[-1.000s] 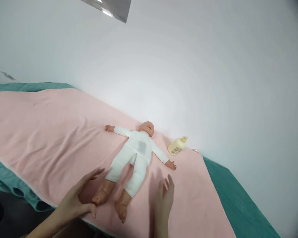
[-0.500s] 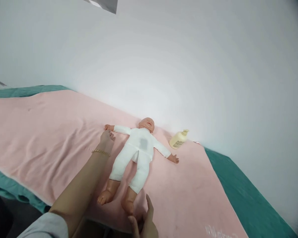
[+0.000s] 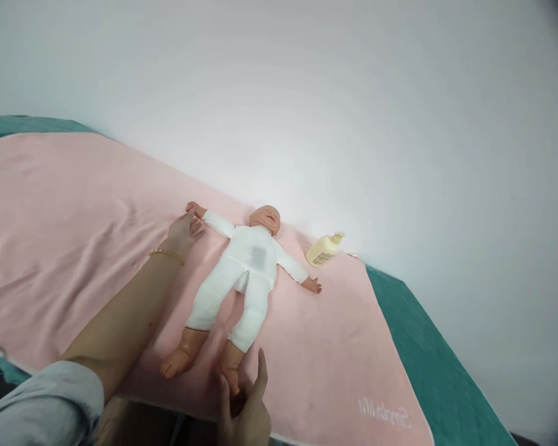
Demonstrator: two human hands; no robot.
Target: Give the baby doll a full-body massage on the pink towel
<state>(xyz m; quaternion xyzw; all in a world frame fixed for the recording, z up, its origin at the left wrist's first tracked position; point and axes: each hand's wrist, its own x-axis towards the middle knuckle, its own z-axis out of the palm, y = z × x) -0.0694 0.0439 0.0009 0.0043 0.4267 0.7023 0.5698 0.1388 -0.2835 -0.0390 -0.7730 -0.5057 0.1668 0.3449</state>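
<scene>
A baby doll in a white suit with a grey chest patch lies on its back, arms spread, on a pink blanket. My left hand, with a bracelet at its wrist, is at the doll's outstretched hand on the left side, finger and thumb closed about it. By the doll's bare foot nearest me is my right hand. Its index finger points up and stands apart from the thumb, which is against the foot; the other fingers curl partly out of sight.
A pale yellow pump bottle stands beside the doll, near the white wall. Green cover shows past the blanket's edges. Light lettering marks the blanket's near right corner.
The view has shifted, so the scene sits further left. The doll's arm in my left hand now angles up more toward its head. My right hand stays at the foot.
</scene>
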